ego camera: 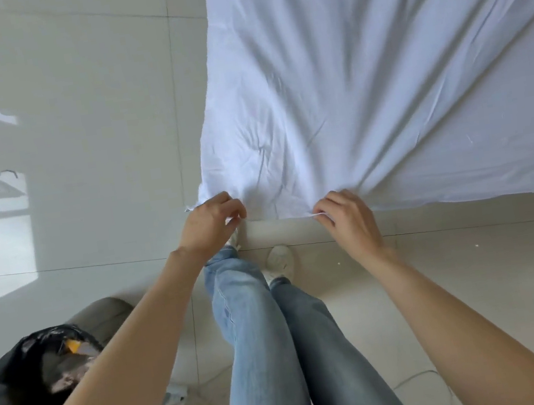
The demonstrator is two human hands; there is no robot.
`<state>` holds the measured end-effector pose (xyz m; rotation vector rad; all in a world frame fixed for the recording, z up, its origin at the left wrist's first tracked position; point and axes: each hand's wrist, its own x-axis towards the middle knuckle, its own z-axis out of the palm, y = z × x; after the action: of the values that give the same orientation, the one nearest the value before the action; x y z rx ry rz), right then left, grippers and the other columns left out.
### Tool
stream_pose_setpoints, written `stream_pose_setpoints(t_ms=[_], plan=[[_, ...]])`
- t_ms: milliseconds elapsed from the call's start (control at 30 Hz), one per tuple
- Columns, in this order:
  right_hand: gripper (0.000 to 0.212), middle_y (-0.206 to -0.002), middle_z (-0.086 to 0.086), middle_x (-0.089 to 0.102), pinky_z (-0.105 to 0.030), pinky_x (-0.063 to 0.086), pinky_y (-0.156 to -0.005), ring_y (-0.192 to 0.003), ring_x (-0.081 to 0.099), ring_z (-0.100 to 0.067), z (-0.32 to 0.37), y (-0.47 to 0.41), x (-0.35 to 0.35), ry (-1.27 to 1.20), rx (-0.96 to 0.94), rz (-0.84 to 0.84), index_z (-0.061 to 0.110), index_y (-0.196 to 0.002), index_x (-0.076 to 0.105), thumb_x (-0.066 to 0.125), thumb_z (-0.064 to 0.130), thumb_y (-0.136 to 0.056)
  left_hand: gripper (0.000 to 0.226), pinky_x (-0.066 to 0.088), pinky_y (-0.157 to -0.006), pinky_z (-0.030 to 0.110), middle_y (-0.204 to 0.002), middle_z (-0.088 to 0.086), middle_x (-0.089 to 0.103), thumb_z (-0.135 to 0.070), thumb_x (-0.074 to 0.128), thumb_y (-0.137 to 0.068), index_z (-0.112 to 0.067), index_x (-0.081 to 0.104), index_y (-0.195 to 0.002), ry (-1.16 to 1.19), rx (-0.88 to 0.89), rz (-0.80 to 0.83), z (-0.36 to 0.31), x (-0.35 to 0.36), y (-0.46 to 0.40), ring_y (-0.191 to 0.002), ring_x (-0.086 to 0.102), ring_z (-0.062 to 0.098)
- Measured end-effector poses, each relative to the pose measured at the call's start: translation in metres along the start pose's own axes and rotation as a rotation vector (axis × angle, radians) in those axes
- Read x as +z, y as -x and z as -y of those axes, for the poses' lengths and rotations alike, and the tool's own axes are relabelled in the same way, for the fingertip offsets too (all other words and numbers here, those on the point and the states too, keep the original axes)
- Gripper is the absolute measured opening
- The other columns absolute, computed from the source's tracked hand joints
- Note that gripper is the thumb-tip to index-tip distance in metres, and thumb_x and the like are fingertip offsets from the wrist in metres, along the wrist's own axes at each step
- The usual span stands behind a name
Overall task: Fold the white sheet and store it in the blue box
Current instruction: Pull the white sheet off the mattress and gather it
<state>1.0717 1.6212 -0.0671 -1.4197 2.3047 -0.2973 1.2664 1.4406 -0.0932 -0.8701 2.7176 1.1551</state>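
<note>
1. Spreading across the upper right of the view, the large white cotton sheet point(376, 64) lies on the glossy pale tiled floor point(57, 129), running out of frame at the top and right.
2. Soft creases fan outward from its near edge, where the cloth is gathered.
3. Its near hem runs left to right; its full length cannot be told.
4. The left hand point(209, 223) pinches the sheet's near left corner, fingers closed on the cloth.
5. The right hand point(347, 218) grips the same hem further right, fingers curled shut on it.
6. A black plastic rubbish bag point(31, 373) sits at the lower left, well apart from the sheet.
</note>
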Motion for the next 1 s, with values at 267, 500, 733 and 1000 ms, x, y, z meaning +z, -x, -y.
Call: stream_pose_setpoints(t_ms=[267, 500, 733, 1000], plan=[[0.023, -0.088, -0.004, 0.066, -0.031, 0.045, -0.077, -0.087, 0.056, -0.023, -0.047, 0.007, -0.022, -0.05, -0.09, -0.17, 0.007, -0.095, 0.069, 0.058, -0.004, -0.08, 0.015, 0.044, -0.056, 0.024, -0.084, -0.001, 0.066, -0.02, 0.075, -0.075, -0.019, 0.069, -0.089, -0.076, 0.136, -0.163, -0.054, 0.026, -0.022, -0.073, 0.06, 0.021], [0.049, -0.108, -0.015, 0.059, -0.042, 0.043, -0.087, -0.1, 0.055, -0.035, -0.141, -0.016, -0.064, 0.157, 0.071, -0.1, 0.009, -0.109, 0.064, 0.055, -0.015, -0.067, 0.038, 0.048, -0.063, 0.032, -0.089, 0.004, 0.066, -0.036, 0.08, -0.067, -0.015, 0.067, -0.096, -0.15, 0.245, 0.061, -0.131, 0.08, -0.082, -0.081, 0.06, 0.027], [0.062, -0.134, -0.018, 0.047, -0.052, 0.022, -0.108, -0.132, 0.035, -0.035, -0.187, -0.06, -0.088, 0.35, -0.126, 0.087, 0.017, -0.121, 0.059, 0.061, -0.012, -0.066, 0.021, 0.039, -0.045, 0.024, -0.069, 0.004, 0.062, -0.013, 0.079, -0.069, -0.012, 0.066, -0.085, -0.175, 0.283, 0.037, -0.168, 0.109, -0.106, -0.054, 0.06, 0.026], [0.02, -0.069, -0.012, 0.057, -0.037, 0.042, -0.096, -0.072, 0.059, -0.031, -0.215, -0.044, -0.118, 0.42, -0.262, -0.216, 0.007, -0.075, 0.061, 0.061, -0.011, -0.065, 0.021, 0.052, -0.045, 0.035, -0.075, 0.002, 0.063, -0.015, 0.07, -0.081, -0.014, 0.065, -0.101, -0.177, 0.31, 0.043, -0.173, 0.088, -0.096, -0.05, 0.06, 0.023]])
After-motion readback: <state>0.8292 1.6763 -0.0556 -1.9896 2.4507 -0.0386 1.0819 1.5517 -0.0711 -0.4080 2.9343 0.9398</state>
